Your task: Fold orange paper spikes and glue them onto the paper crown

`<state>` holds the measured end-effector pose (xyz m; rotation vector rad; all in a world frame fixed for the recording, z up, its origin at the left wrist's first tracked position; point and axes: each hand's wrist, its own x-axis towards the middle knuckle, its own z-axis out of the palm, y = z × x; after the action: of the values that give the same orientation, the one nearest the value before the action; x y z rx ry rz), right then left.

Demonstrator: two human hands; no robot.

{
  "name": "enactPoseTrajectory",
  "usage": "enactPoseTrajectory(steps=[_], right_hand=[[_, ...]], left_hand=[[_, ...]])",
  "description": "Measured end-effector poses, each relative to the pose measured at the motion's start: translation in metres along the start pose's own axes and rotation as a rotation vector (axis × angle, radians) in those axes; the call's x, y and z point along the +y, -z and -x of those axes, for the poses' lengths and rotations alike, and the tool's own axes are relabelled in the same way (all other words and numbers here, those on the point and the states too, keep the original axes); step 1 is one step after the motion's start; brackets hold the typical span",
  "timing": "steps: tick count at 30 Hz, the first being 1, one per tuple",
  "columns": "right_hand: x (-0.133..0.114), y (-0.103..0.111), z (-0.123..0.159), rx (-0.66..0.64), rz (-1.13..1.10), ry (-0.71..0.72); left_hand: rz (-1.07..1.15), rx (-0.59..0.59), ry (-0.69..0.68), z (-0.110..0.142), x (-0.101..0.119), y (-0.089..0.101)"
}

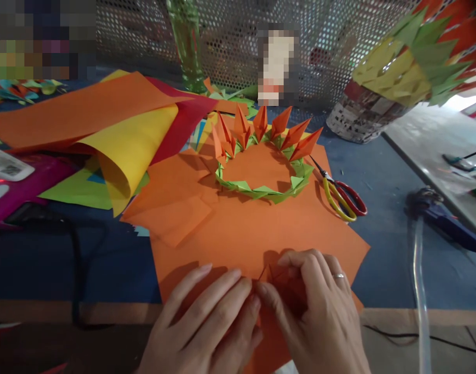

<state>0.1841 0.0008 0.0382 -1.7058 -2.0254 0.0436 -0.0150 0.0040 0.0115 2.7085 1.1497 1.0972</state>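
Note:
Both my hands work at the near edge of the table on a small folded orange paper piece. My left hand lies with its fingers stretched flat, pressing the paper down. My right hand, with a ring on it, curls over the piece and pinches it. Under them lies a large orange paper sheet. Beyond, on that sheet, rests a green folded-paper ring with several orange pointed paper units standing along its far side.
Scissors with red and yellow handles lie to the right of the ring. Curled yellow, orange and red sheets pile up at the left. A glue gun and a woven basket are at the right, a green bottle at the back.

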Motion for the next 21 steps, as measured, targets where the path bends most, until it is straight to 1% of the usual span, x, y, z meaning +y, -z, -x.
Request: enactPoseTrajectory(steps=[4, 9, 14, 18, 21], right_hand=[[-0.004, -0.005, -0.003, 0.013, 0.029, -0.036], [-0.004, -0.004, -0.002, -0.004, 0.029, -0.043], [-0.004, -0.005, 0.000, 0.003, 0.011, -0.063], [-0.004, -0.007, 0.001, 0.014, 0.008, -0.066], [-0.004, -0.008, 0.002, 0.023, -0.001, -0.069]], left_hand=[[-0.028, 0.040, -0.023, 0.002, -0.002, -0.001], [-0.042, 0.020, -0.069, 0.008, -0.009, -0.001], [-0.014, 0.114, -0.089, 0.012, -0.012, 0.002], [-0.043, 0.054, -0.088, 0.010, -0.008, 0.010], [-0.042, 0.054, -0.093, 0.006, -0.003, 0.013]])
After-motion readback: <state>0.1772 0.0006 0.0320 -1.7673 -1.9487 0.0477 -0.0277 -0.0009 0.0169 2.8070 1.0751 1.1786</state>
